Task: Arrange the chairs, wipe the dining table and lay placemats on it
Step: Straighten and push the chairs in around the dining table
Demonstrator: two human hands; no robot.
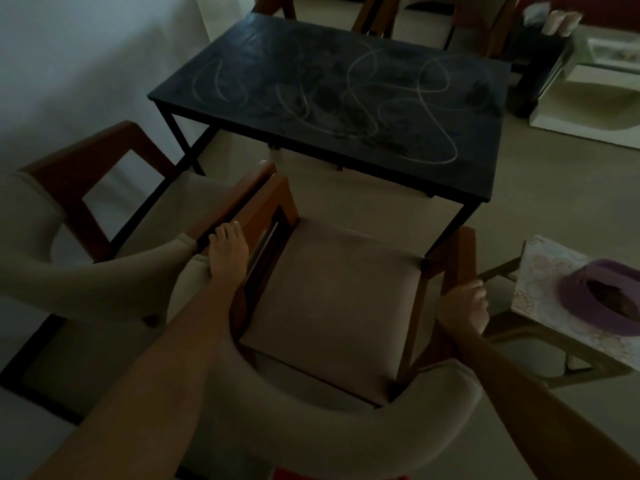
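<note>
From the head camera I look down on a chair with a wooden frame and a padded seat, standing just in front of the near edge of the dining table. My left hand lies on the chair's left armrest, palm down, fingers bent over the wood and holding it. My right hand is clenched around the right armrest, knuckles up, thumb side toward me. Both forearms reach forward over the curved padded backrest at the bottom of the view.

A second chair of the same kind stands just beside the first on its left, the two armrests touching or nearly so; I cannot tell which. The dining table has a dark top with pale looping lines across it and thin black legs. Beyond its far edge, more chairs show only in part. To my right, a small side table with a patterned top carries a purple bowl. The room is dim.
</note>
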